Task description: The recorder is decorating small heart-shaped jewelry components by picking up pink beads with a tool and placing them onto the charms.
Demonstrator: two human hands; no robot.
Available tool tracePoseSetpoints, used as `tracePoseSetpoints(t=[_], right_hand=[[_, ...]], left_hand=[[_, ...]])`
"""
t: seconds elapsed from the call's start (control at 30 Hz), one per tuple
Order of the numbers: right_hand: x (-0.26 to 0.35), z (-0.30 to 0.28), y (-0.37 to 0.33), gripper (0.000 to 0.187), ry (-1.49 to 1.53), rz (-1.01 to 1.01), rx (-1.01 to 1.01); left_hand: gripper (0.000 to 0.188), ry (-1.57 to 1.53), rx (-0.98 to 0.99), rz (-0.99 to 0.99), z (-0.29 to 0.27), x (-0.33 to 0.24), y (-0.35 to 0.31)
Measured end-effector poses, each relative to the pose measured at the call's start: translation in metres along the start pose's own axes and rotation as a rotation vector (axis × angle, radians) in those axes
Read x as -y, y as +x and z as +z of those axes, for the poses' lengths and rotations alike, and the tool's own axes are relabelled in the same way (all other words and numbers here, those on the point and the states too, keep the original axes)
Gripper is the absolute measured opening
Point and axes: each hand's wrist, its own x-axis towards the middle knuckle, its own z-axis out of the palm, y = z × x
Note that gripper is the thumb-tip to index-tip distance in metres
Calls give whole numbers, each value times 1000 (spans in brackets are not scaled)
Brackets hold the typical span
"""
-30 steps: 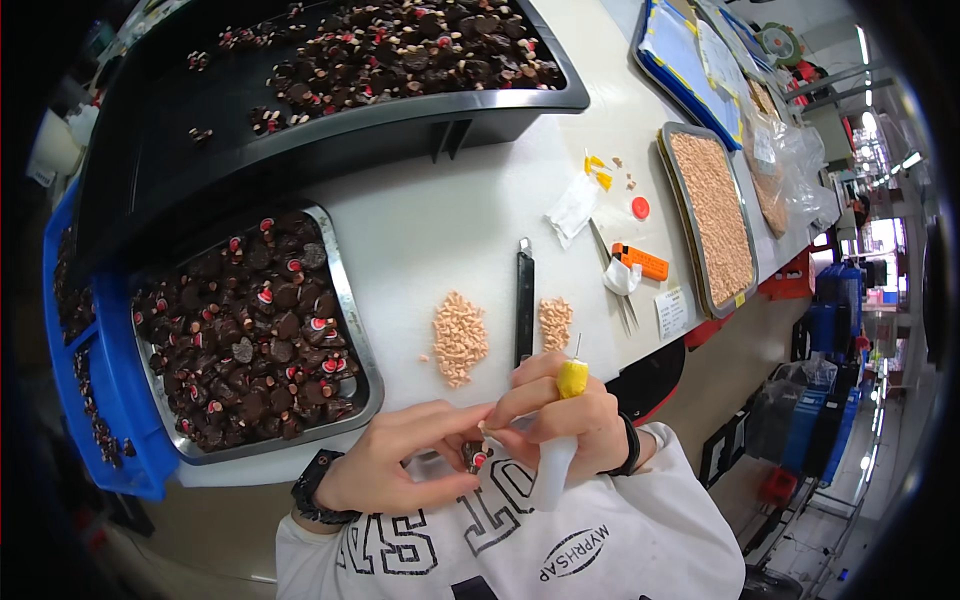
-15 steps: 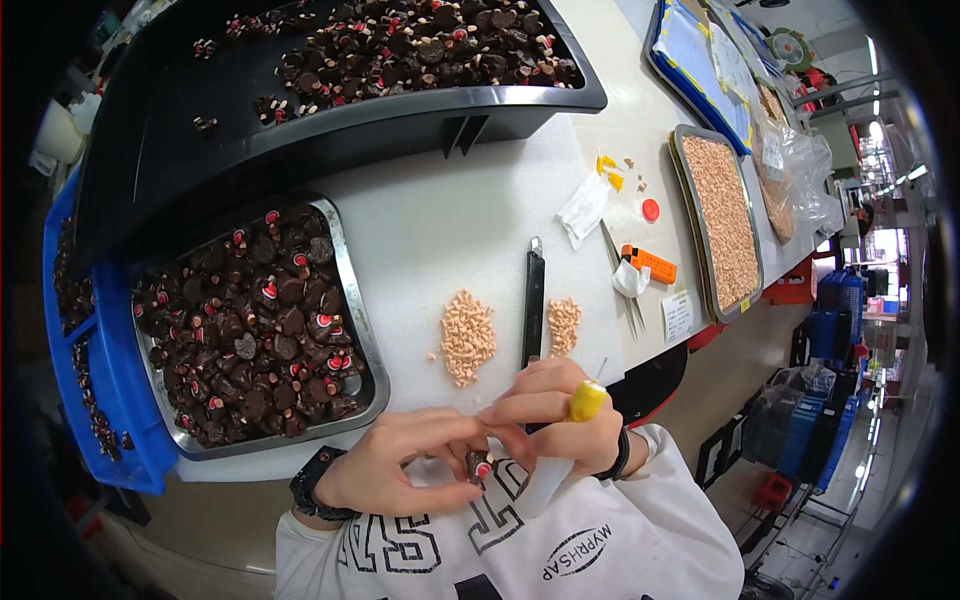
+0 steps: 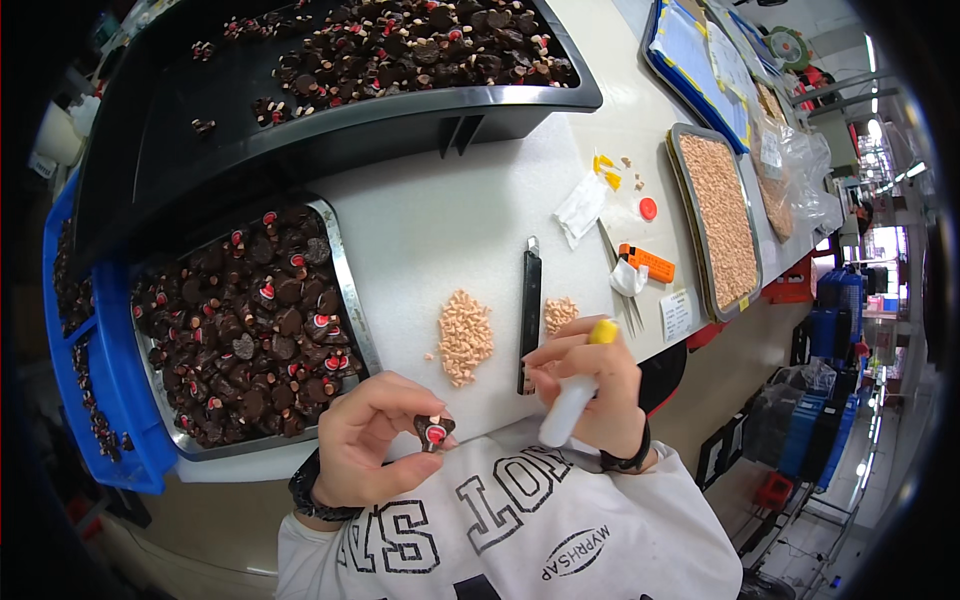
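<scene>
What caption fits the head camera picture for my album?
Left hand holds a small dark piece; right hand grips a yellow-topped bottle.

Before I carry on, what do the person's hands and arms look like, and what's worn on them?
The left hand and right hand are bare, without gloves. A thick black band, perhaps a watch, circles the left wrist; a plainer black band circles the right. The sleeves are white, like the shirt, which has black lettering across it.

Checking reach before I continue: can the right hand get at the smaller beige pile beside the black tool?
Probably yes: the right hand is near the smaller pile, nothing visible between, though the white bottle it holds may hamper it.
</scene>
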Motion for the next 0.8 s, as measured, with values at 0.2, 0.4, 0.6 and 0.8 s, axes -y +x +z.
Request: tracePoseSetpoints(t=[0.2,0.4,0.6,0.8], right_hand=[[-4,-3,-5,36,-4,-17,-50],[5,18,6,36,13,-53,38],[2,34,8,36,17,-79,15],[6,44,12,37,18,-82,-5]], left_hand=[[39,-30,-16,88,0,1,0],[39,-60,-45,110,-2,3,-3],[40,-71,-34,113,-2,2,-3],[41,-81,-27,98,-3,2,-3]])
